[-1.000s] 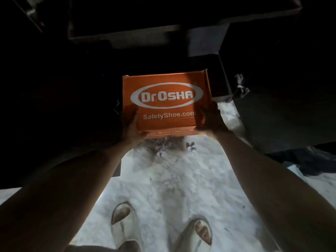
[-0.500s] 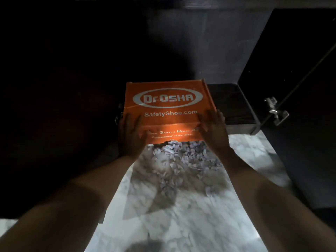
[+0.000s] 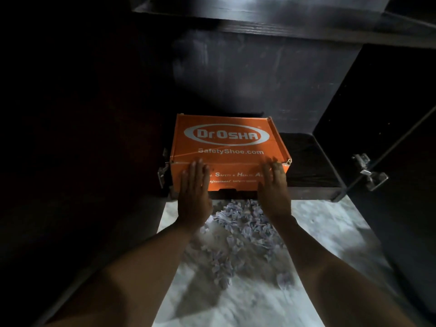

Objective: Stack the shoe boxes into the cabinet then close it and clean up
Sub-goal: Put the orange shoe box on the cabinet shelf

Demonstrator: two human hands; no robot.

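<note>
dark cabinet, seen from in front and above; its interior is dim, with a back panel, a shelf edge overhead and a bottom board that ends in a front lip above the floor. the left part of the interior is too dark to read. open cabinet door at the right, edge-on, carrying a metal hinge; a second hinge shows at the left, just beside the box's near left corner.

pale marble floor, lit, in front of the cabinet. a loose heap of small torn paper scraps lies on it, between the two forearms and running up to the cabinet's front lip.

orange shoe box, lid on, printed "dr.osha" in a white oval and "safetyshoe.com" beneath. it sits on the bottom board toward the left side of the lit opening, its near face about level with the front lip and bare board beside it on the right.

left hand, fingers straight, close together and extended, palm flat against the left part of the box's near face; fingertips reach the lid's front edge. it clasps nothing.

right hand, likewise flat and extended, fingers slightly spread, laid against the right part of the same face near the corner; it too presses without grasping. whether the thumbs touch the box cannot be told.
</note>
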